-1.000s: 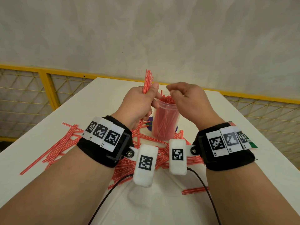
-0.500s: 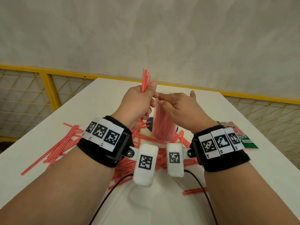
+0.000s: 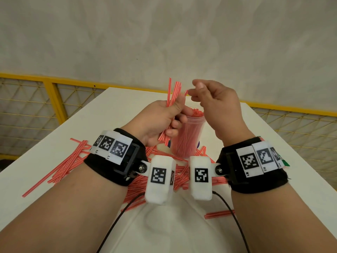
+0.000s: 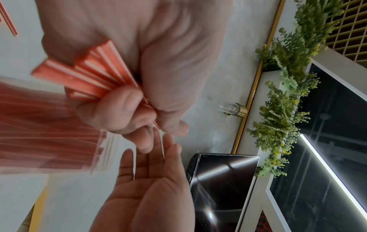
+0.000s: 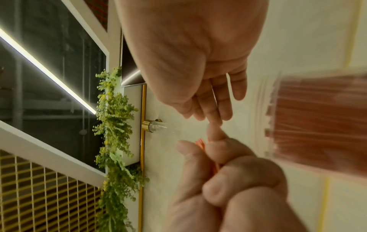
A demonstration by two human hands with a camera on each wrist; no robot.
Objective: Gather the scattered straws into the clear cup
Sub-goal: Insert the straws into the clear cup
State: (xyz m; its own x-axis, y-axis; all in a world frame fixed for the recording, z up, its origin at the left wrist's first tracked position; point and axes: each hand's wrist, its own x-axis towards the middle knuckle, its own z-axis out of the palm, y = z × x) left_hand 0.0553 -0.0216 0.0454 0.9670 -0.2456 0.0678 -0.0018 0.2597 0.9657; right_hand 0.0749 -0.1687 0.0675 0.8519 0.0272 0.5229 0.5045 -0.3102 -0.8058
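The clear cup stands upright mid-table, packed with red-and-white striped straws. My left hand grips a small upright bundle of straws just left of and above the cup's rim. In the left wrist view the bundle fans out of my fist, beside the blurred cup. My right hand hovers above the cup with relaxed fingers, their tips by the bundle's top. From the right wrist, its fingers are nearly straight, hold nothing and touch the left hand's forefinger.
Many loose straws lie on the white table, left of the cup and under my wrists. One short pair of straws lies at the front right. A green-and-red packet peeks out behind my right wrist. A yellow railing borders the table.
My right hand has lifted from lying flat over the cup's mouth to the top of the bundle. The left hand's bundle has fanned out slightly.
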